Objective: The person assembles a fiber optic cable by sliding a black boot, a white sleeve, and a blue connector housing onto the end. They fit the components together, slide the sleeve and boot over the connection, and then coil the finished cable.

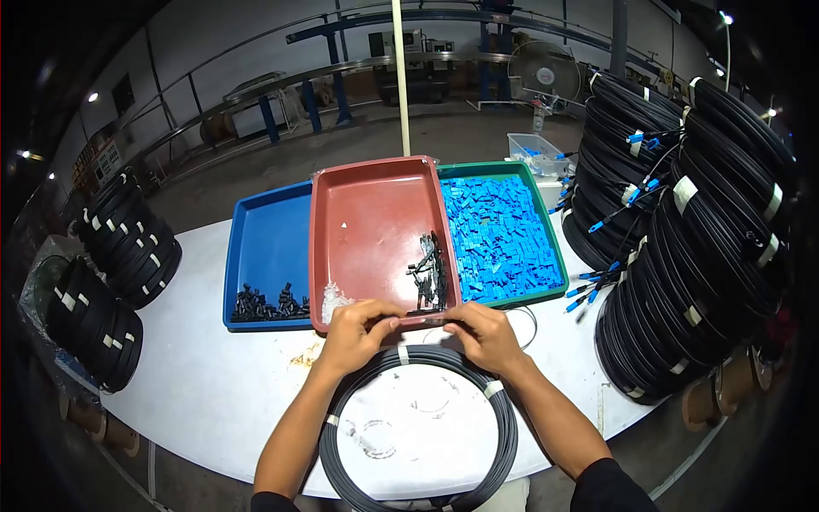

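Head cam: L hand (363, 331) & R hand (482, 333) both pinch thin dark bit (424, 321), too small to tell what. Bit lies btwn hands, long way 9 to 3 o'clock, both equally near. Red tray (367, 222) at 12, dark cable coil (507, 435) at 6.

The one camera looks from the wearer's head, forward and down across the white worktop (196, 384). It is near enough that the left hand (354, 335) and right hand (488, 334) fall just below mid-view, with the dark cable coil (507, 431) at the bottom edge. The top reaches the large fan (546, 75) well beyond; the wide lens bows straight lines.
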